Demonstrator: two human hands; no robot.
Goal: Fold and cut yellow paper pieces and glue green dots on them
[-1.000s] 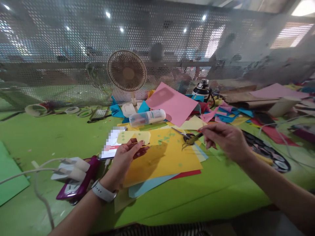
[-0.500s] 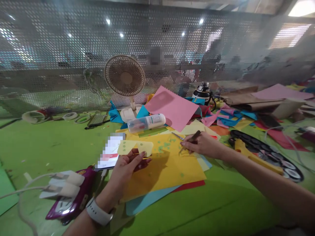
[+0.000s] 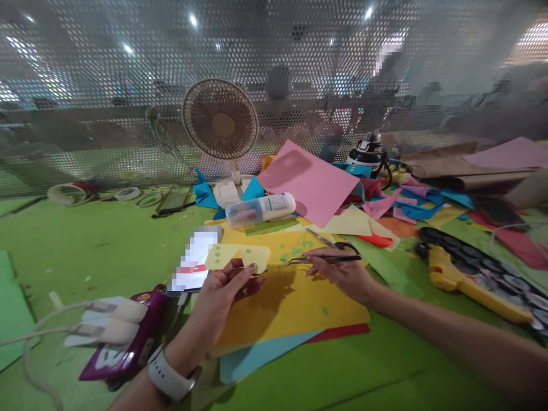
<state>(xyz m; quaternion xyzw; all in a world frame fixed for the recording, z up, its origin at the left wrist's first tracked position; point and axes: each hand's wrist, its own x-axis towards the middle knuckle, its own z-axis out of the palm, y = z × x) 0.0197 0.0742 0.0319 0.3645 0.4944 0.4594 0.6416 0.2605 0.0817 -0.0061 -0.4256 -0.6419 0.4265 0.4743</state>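
My left hand pinches a pale yellow paper cut-out dotted with small green spots and holds it just above a yellow sheet. My right hand grips thin metal tweezers, their tips pointing left toward the cut-out, a short gap away. Small green dots lie scattered on the yellow sheet near the tweezer tips. A white watch sits on my left wrist.
Blue and red sheets lie under the yellow one on the green table. A glue bottle, pink paper, a desk fan, scissors, a yellow glue gun, a phone and a purple device with cables surround the hands. A perforated screen stands behind.
My right hand has come down and leftward from a raised position, turning the tweezers so that they point left at the cut-out. The left hand has barely moved.
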